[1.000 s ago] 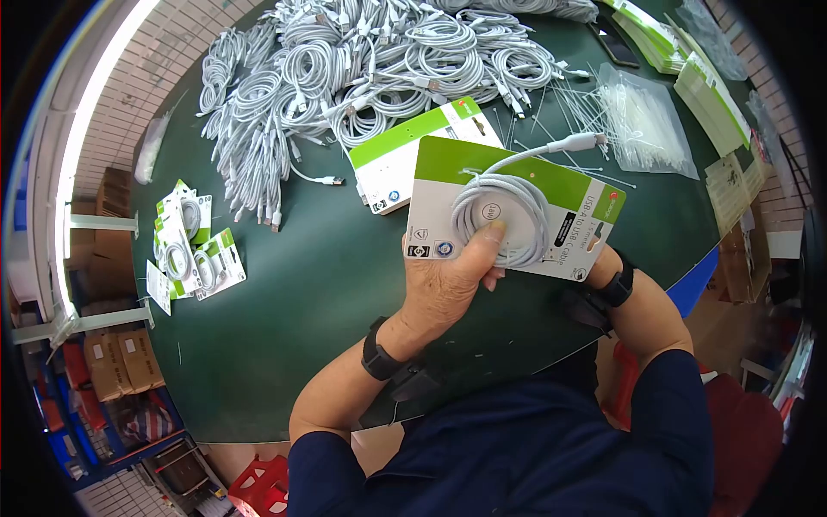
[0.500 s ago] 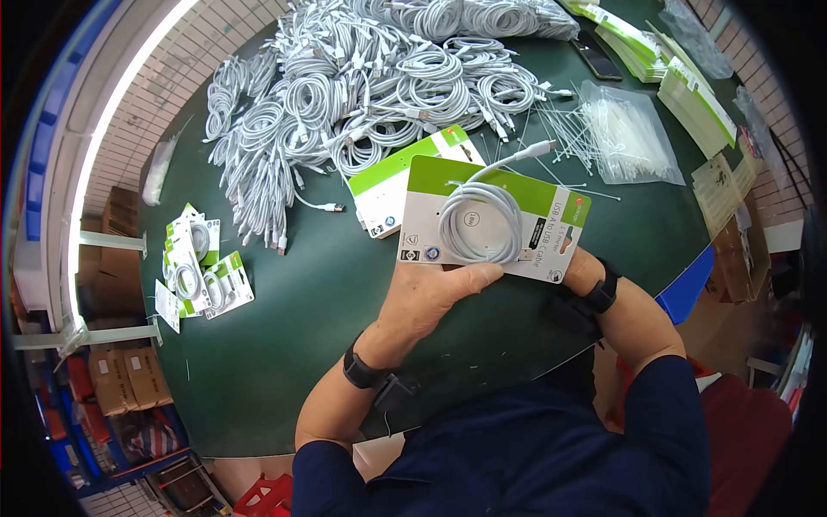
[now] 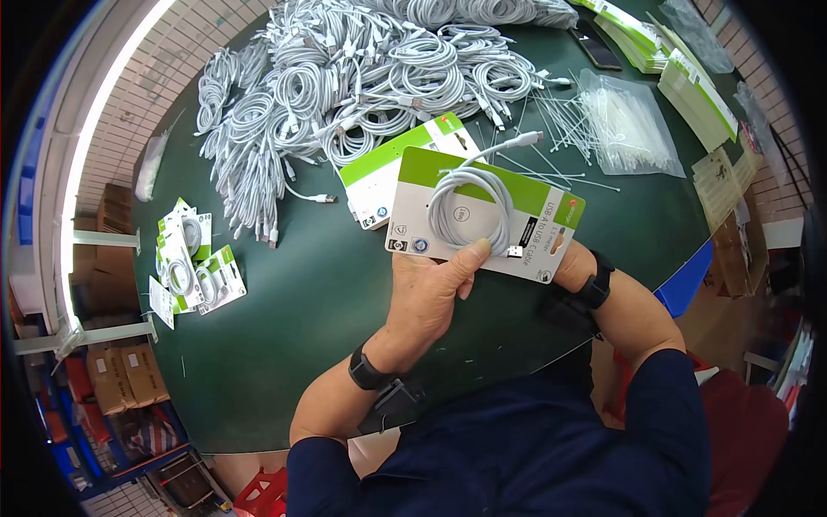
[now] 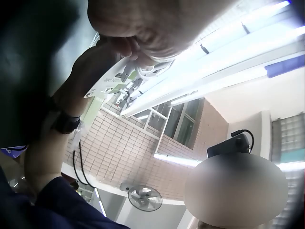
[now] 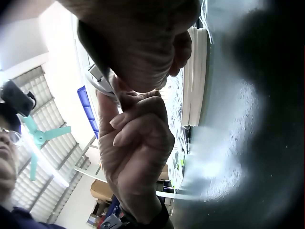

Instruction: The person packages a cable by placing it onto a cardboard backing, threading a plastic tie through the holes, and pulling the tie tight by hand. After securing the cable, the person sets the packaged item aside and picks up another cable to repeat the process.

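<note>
In the head view, a white-and-green retail card (image 3: pixel 465 213) printed "USB-A to USB-C Cable" is held up over the table, with a coiled light grey cable (image 3: pixel 503 200) on its face. My left hand (image 3: pixel 426 289) grips the card's lower edge, thumb pressing on the bottom of the coil beside the USB-A plug (image 3: pixel 515 252). The other plug (image 3: pixel 527 139) sticks out past the top edge. My right hand (image 3: pixel 575 265) reaches behind the card's right end, its fingers hidden there. The right wrist view shows curled fingers of both hands (image 5: pixel 138 152) meeting at the card's back.
Behind the card lies a stack of cards (image 3: pixel 370 185). Coiled cables (image 3: pixel 345 86) heap across the back. Loose cable ties (image 3: pixel 564 129) lie beside a bag of ties (image 3: pixel 633 129). A phone (image 3: pixel 596 47) and more cards (image 3: pixel 698 99) stand right. Carded cables (image 3: pixel 185 258) pile at left.
The card has shifted slightly left. My left thumb, lower at the card's edge half a second ago, is back on the coil. The USB-A plug now shows plainly beside it.
</note>
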`<state>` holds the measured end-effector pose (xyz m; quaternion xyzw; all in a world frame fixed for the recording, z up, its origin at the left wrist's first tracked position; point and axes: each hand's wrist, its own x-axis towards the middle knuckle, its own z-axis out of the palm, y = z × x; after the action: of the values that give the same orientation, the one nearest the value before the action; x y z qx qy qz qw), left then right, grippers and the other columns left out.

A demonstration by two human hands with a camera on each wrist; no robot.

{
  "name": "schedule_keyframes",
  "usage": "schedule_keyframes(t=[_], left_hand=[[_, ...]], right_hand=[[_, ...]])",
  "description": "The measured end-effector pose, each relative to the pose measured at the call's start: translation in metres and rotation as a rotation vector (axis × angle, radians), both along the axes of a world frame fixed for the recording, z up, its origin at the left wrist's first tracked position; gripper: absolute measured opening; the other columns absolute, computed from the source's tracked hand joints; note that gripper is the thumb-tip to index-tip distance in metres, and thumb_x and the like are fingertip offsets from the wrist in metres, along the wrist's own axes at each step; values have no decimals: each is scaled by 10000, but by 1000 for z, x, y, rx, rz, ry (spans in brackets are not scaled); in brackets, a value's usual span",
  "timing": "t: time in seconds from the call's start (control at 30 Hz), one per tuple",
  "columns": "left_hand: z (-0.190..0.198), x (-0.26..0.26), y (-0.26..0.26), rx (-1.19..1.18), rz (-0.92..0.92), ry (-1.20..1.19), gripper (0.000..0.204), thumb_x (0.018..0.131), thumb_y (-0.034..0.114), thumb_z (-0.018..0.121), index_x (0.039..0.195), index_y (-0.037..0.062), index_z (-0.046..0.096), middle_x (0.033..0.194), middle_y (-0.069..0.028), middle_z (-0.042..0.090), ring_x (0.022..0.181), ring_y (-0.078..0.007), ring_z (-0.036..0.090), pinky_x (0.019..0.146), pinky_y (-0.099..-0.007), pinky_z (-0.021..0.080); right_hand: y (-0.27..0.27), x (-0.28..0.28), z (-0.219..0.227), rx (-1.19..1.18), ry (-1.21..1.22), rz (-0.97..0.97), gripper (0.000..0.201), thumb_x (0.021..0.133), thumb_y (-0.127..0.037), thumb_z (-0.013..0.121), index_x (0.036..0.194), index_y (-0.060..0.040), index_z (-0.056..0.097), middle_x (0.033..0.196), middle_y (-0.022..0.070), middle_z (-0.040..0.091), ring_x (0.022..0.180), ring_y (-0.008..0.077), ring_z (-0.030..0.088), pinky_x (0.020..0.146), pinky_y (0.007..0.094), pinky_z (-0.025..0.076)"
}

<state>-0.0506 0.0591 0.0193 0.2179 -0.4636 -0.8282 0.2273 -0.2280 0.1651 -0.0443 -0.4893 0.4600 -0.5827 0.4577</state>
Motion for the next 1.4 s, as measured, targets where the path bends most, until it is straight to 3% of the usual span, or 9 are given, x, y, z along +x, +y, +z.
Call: schedule_keyframes(t=[0.23,0.33,0.43,0.53,0.83,1.0,1.1,1.23,1.4], left_hand=[[26,4,-6,159,-28,-69,293,1034,235,704,1163,-19,639,957,-96,697,711,-143,665,586,-291,560],[29,7,-9,304,-59,-17,340,1089,279,622,1205,-40,639,996,-117,714,764,-146,691,642,-308,604],[37,7,-6,349,-34,-36,353,1089,279,618,1219,-50,630,1007,-120,712,780,-150,697,652,-306,612],[36,9,-7,387,-38,-25,356,1095,277,605,1230,-51,625,1013,-120,709,780,-153,698,657,-304,617],[35,11,-14,522,-45,2,349,1086,275,611,1276,-17,589,1028,-107,696,769,-152,678,630,-293,595],[43,11,-17,616,-18,-56,310,1069,246,613,1303,44,586,1123,-121,699,718,-126,604,547,-209,524],[42,14,-24,669,-65,-23,318,1061,269,626,1282,42,596,1110,-123,707,719,-120,586,566,-207,524],[39,15,-30,705,-105,12,340,1054,288,637,1283,39,594,1121,-127,712,718,-117,576,556,-195,512],[39,15,-30,730,-72,23,326,1053,245,629,1289,22,614,1123,-133,711,709,-124,591,530,-196,516]], right_hand=[[0,-7,-14,114,-991,172,558,987,-102,718,1500,-43,506,1413,138,623,1237,238,656,1016,346,588],[11,-6,-11,206,-775,76,601,994,-114,703,1545,-68,466,1467,142,599,1309,270,624,1073,364,553],[7,-6,-13,-45,469,-75,558,978,-171,717,1502,-132,530,1426,82,632,1283,255,633,1080,389,520],[1,-4,-19,-148,750,-170,457,940,-160,743,1388,-183,659,1324,37,698,1202,239,673,991,392,553],[2,-2,-4,-296,727,-214,478,884,-107,781,1351,-140,682,1302,66,702,1194,285,673,1003,424,550],[-9,4,19,-194,287,-173,466,847,-112,827,1297,-108,709,1270,91,714,1160,296,689,1000,433,551],[-14,10,49,-202,288,-190,399,844,-176,841,1224,-101,744,1219,94,730,1104,300,705,960,430,560],[-22,9,60,-415,651,-325,380,850,-200,831,1201,-82,745,1152,93,744,1049,300,717,909,413,570],[-19,7,65,-370,600,-403,327,864,-150,815,1163,-45,735,1082,113,753,949,294,730,829,366,580]])
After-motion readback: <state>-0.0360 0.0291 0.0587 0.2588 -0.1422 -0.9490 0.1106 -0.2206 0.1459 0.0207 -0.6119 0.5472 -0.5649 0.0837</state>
